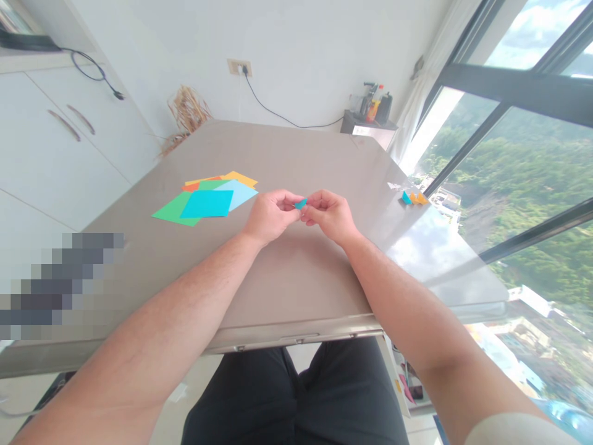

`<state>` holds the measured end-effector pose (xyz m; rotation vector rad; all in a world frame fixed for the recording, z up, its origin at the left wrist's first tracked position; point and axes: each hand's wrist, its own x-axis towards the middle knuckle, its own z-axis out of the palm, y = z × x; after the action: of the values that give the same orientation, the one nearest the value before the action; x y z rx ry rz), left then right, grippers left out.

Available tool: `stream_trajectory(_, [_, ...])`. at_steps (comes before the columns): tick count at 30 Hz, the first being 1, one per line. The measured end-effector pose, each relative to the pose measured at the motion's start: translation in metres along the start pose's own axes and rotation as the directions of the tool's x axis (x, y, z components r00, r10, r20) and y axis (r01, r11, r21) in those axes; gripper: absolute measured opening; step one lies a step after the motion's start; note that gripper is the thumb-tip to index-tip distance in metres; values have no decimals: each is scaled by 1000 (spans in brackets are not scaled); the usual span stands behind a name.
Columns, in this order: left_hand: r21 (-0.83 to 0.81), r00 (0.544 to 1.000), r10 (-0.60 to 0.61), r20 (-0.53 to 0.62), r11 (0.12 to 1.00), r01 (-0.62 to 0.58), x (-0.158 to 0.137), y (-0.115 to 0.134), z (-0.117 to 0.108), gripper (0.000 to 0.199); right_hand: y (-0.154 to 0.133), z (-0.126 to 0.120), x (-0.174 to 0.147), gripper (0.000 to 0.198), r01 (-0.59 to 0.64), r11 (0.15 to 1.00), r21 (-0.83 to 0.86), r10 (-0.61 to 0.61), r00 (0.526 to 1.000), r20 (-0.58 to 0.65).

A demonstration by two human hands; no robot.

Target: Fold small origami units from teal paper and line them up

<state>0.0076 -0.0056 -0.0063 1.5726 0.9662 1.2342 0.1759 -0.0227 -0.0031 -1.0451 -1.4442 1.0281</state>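
Observation:
A small piece of folded blue paper [301, 203] is pinched between my two hands, above the middle of the table. My left hand [273, 215] grips its left side with thumb and fingers. From the other side my right hand [330, 213] holds it the same way, the fingertips of both hands nearly meeting. Much of the paper is hidden by the fingers. Left of my left hand lies a spread of flat coloured sheets: a blue sheet [207, 203] on top, with a green sheet [173, 210], a light blue sheet [243, 193] and orange ones around it.
Small folded paper pieces, one blue [406, 198] and orange ones [418, 198], stand at the right edge of the grey table [301, 272] by the window. Behind the table, a small cabinet [369, 128] bears bottles. Dried stalks [188, 111] stand at the back left.

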Motion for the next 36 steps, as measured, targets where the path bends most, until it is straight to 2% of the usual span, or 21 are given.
stream_trajectory(8, [100,998,2,-58,995,4,-3,6,5,26,3,4,0,15,16,997,-82,-20,999,-48])
stream_trajectory(14, [20,999,-27,-36,999,28,-3,6,4,25,4,3,1,13,34,996,-78,-35,999,-18])
stream_trajectory(18, [23,998,-31,-49,999,33,-3,6,3,26,3,3,0,11,28,995,-99,-31,999,-24])
stream_trajectory(23, [147,999,13,-44,989,-6,-4,7,3,24,4,4,0,7,49,987,-152,-55,998,-34])
stream_trajectory(27, [232,995,70,-68,971,-52,-5,7,6,24,3,5,-1,5,78,961,-264,-101,992,-75])
stream_trajectory(36, [159,993,28,-116,987,-9,-3,0,8,21,1,7,-1,9,92,932,-350,-130,988,-86])
